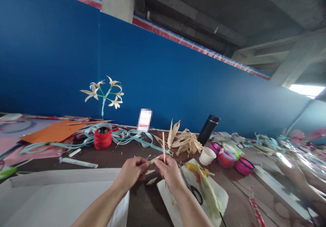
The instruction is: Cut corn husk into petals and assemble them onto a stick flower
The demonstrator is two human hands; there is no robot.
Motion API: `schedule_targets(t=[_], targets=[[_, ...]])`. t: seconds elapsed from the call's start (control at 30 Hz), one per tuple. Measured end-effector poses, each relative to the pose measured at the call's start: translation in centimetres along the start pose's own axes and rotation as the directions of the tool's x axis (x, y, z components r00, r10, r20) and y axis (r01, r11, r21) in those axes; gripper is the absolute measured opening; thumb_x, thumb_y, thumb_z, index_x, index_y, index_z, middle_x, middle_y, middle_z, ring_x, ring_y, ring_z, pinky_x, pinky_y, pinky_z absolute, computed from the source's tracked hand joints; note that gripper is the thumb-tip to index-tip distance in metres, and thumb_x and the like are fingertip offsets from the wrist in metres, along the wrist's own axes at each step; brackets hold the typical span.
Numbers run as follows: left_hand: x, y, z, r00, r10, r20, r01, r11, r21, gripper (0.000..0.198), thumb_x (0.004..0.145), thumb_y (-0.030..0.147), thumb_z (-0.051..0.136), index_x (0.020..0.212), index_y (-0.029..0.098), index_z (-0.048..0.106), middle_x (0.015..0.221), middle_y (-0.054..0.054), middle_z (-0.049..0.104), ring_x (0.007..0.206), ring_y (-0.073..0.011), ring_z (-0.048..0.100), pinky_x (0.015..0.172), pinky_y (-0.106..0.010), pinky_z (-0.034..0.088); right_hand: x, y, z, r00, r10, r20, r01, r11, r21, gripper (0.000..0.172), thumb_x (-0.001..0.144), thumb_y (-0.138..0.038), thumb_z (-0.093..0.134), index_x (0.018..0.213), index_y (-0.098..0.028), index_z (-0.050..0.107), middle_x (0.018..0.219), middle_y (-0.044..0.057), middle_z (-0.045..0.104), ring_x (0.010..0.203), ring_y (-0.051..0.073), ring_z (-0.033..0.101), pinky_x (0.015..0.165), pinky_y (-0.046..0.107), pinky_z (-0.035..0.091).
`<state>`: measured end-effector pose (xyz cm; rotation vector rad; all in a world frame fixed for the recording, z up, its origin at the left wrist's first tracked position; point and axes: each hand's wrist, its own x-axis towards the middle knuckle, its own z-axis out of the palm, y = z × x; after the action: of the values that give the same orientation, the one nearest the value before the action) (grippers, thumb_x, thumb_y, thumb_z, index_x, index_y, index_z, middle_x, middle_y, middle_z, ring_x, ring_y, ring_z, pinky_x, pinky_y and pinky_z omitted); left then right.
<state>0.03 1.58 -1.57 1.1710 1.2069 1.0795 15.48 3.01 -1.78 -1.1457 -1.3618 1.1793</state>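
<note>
My left hand (132, 173) and my right hand (170, 173) meet above the dark table (142, 203), both with fingers pinched. My right hand holds a thin upright wooden stick (163, 147). A small pale husk petal (154, 159) is pinched between the fingertips of both hands against the stick. Two loose husk petals (151, 177) lie on the table just below the hands.
White sheets (63, 200) lie at left. Scissors (193, 189), a yellow tool (196, 167) and a green husk rest on paper at right. Behind: a red thread spool (103, 138), teal ribbon, dried husks (183, 140), a black bottle (208, 129), a white cup (206, 156), pink tape rolls, a husk-flower stem (104, 96). Another person's arm (300, 183) is at far right.
</note>
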Motion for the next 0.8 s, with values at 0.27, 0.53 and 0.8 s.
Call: schedule_targets(t=[0.27, 0.53, 0.8], targets=[[0.1, -0.2, 0.0, 1.0, -0.02, 0.007, 0.02, 0.999, -0.04, 0.029, 0.062, 0.041, 0.064, 0.074, 0.015, 0.065, 0.061, 0.0, 0.058, 0.06, -0.013, 0.054, 0.053, -0.022, 0.045, -0.1, -0.2, 0.1, 1.0, 0.004, 0.023, -0.005, 0.997, 0.072, 0.023, 0.073, -0.037, 0.061, 0.068, -0.016, 0.053, 0.04, -0.01, 0.032, 0.036, 0.004, 0.024, 0.035, 0.017, 0.016], [0.0, 0.0, -0.1, 0.999, -0.029, -0.017, 0.028, 0.999, -0.047, 0.032, 0.061, 0.043, 0.064, 0.076, 0.015, 0.065, 0.062, 0.0, 0.059, 0.061, -0.0138, 0.055, 0.053, -0.023, 0.047, -0.3, -0.8, 0.0, 0.999, 0.007, 0.045, -0.009, 0.998, 0.063, 0.023, 0.073, -0.037, 0.06, 0.073, -0.014, 0.057, 0.041, -0.009, 0.036, 0.036, 0.004, 0.026, 0.034, 0.017, 0.015], [-0.1, 0.1, -0.1, 0.998, -0.059, 0.003, 0.059, 0.998, -0.036, 0.033, 0.059, 0.045, 0.066, 0.072, 0.015, 0.064, 0.062, -0.001, 0.06, 0.059, -0.0129, 0.055, 0.053, -0.023, 0.047, -0.4, -1.5, 0.1, 1.0, 0.007, 0.015, -0.007, 1.0, -0.001, 0.022, 0.067, -0.034, 0.065, 0.077, -0.015, 0.061, 0.047, -0.007, 0.043, 0.038, 0.005, 0.03, 0.035, 0.017, 0.022]])
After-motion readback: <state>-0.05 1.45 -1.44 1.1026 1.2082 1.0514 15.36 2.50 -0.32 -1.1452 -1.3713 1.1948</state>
